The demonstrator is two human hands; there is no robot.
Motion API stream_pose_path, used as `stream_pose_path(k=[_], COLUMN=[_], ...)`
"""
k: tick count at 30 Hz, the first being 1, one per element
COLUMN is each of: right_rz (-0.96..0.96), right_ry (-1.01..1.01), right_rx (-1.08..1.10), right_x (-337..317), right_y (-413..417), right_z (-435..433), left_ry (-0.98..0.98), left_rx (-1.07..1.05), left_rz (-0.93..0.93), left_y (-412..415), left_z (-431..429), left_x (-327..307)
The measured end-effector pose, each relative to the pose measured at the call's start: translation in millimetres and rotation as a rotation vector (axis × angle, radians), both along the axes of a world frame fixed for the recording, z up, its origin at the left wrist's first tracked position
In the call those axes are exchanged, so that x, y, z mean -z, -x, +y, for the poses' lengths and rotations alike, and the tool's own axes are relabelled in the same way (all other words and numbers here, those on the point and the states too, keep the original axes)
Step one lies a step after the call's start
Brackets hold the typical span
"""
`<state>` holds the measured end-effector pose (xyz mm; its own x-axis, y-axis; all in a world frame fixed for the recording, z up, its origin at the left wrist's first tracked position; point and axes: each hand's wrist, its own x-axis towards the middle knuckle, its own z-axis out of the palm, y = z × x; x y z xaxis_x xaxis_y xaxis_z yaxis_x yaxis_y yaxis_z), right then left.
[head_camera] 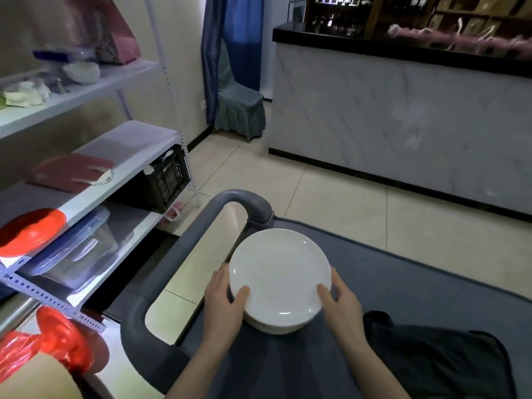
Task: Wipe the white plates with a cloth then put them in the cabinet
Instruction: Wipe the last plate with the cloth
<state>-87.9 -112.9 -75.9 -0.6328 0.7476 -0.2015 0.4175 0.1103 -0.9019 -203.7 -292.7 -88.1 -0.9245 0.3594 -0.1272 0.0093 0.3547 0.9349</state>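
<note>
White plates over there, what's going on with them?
A person holds a stack of white plates by its rim, left hand on one side and right hand on the other, thumbs on the top plate. The stack sits low over the grey cart; whether it is lifted is unclear. A dark cloth lies beside it on the cart.

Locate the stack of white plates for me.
The stack of white plates sits low centre in the head view, on the grey cart beside its handle, held between left hand and right hand.
</note>
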Motion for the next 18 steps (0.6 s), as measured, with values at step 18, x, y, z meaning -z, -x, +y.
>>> stream_pose_path(k=[18], right_rz=[-0.252], right_ry=[-0.035], right_rx=[0.007], right_x=[7], right_y=[32], right_z=[18], left_ry=[0.003], left_rx=[0.136], left_rz=[-0.207], left_y=[40], left_z=[13], left_x=[-1])
